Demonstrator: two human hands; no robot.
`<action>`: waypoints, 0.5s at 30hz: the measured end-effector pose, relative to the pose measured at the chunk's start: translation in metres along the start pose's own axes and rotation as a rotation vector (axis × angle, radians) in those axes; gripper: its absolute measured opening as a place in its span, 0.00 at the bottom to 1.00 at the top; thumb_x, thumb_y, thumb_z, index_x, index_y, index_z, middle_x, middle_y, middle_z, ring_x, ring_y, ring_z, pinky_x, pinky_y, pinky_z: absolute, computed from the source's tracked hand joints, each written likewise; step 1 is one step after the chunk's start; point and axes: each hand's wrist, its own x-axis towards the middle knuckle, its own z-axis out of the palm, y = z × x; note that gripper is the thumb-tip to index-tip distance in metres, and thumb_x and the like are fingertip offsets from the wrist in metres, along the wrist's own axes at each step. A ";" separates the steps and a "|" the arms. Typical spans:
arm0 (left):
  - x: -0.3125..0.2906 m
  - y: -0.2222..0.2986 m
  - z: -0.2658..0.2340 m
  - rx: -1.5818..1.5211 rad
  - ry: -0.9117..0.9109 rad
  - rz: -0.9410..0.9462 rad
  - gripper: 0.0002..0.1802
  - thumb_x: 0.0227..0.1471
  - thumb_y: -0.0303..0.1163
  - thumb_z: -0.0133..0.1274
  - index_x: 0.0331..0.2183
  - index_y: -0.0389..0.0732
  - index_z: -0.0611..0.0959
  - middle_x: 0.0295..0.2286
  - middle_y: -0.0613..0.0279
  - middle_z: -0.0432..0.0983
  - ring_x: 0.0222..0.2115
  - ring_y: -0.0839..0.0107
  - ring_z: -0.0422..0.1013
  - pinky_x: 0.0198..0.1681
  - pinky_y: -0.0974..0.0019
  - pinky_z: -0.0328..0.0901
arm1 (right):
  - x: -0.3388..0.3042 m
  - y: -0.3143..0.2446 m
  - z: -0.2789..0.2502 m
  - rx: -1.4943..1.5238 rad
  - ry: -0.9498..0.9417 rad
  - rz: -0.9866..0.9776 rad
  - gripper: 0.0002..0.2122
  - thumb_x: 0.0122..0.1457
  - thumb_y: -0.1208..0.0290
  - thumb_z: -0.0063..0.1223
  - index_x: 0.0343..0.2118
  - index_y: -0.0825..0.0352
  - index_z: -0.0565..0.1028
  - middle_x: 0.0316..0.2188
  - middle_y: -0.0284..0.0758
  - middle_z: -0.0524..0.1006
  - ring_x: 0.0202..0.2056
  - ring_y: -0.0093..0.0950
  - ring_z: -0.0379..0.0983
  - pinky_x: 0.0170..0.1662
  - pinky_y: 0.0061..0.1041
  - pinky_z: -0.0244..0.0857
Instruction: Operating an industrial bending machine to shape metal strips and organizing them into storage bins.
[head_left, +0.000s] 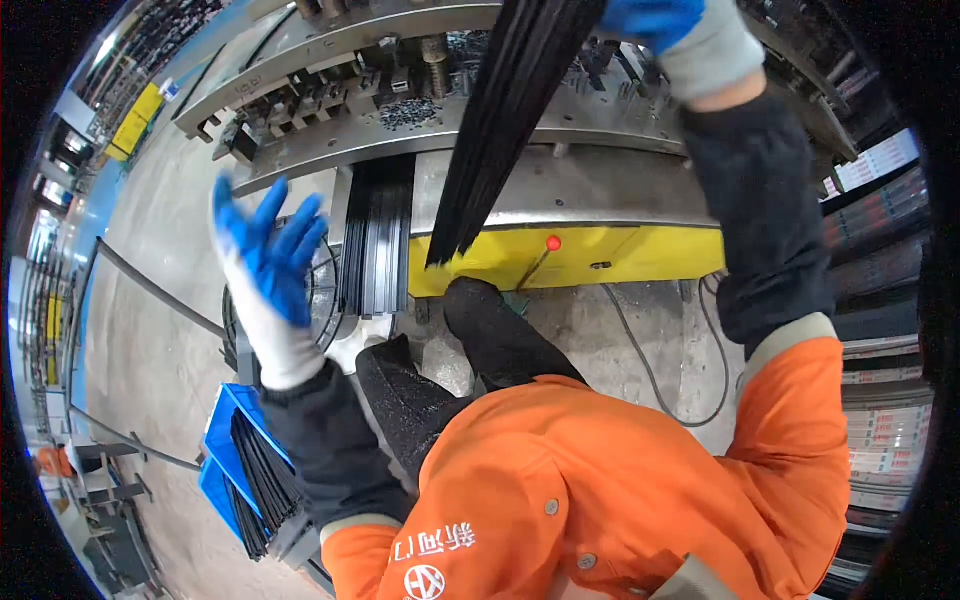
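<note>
Gripped in the right hand (660, 22), a bundle of black strips (512, 110), slanting across the front edge of the metal bed (345, 150), left hand (268, 255) empty, fingers spread, near the bed's left corner.

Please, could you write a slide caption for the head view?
Left gloved hand open, right gloved hand at a slanting bundle of long black strips, near metal tooling.

Dark cable (690, 425) lies looped; yellow panel (135, 122) stands left.

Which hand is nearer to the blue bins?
Left. The left hand is above the blue bins in the picture; the right hand is farther, at the top edge, beside the black bundle.
</note>
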 end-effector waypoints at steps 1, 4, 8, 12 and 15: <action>-0.005 -0.005 -0.025 -0.018 0.183 0.024 0.32 0.57 0.46 0.41 0.58 0.45 0.55 0.42 0.48 0.70 0.35 0.61 0.72 0.40 0.63 0.68 | 0.008 -0.001 -0.002 0.127 -0.060 0.035 0.05 0.57 0.77 0.43 0.34 0.66 0.72 0.32 0.34 0.76 0.36 0.29 0.75 0.45 0.27 0.68; -0.018 -0.027 -0.062 -0.051 0.165 -0.071 0.29 0.57 0.47 0.40 0.57 0.45 0.60 0.41 0.50 0.71 0.33 0.63 0.73 0.37 0.66 0.68 | -0.007 -0.007 0.000 -0.244 0.199 -0.156 0.05 0.55 0.77 0.46 0.34 0.67 0.73 0.29 0.34 0.76 0.32 0.27 0.73 0.39 0.24 0.67; -0.045 -0.057 -0.093 -0.081 0.123 -0.286 0.27 0.57 0.47 0.42 0.54 0.42 0.65 0.36 0.53 0.74 0.31 0.69 0.73 0.34 0.72 0.68 | 0.007 0.020 -0.041 -0.921 0.601 -0.457 0.07 0.52 0.76 0.51 0.34 0.71 0.74 0.24 0.35 0.75 0.23 0.24 0.71 0.28 0.18 0.65; -0.051 -0.061 -0.072 -0.045 0.096 -0.397 0.27 0.56 0.45 0.44 0.52 0.38 0.66 0.32 0.56 0.74 0.27 0.71 0.72 0.32 0.73 0.67 | 0.005 0.048 -0.119 -1.052 0.734 -0.442 0.14 0.54 0.80 0.46 0.45 0.69 0.71 0.40 0.36 0.75 0.38 0.28 0.74 0.45 0.23 0.66; -0.058 -0.065 -0.070 -0.001 0.064 -0.382 0.26 0.55 0.43 0.45 0.50 0.36 0.68 0.32 0.57 0.74 0.25 0.72 0.71 0.31 0.74 0.67 | 0.010 0.054 -0.128 -1.071 0.563 -0.451 0.14 0.52 0.79 0.48 0.43 0.69 0.72 0.39 0.35 0.76 0.36 0.26 0.73 0.44 0.22 0.66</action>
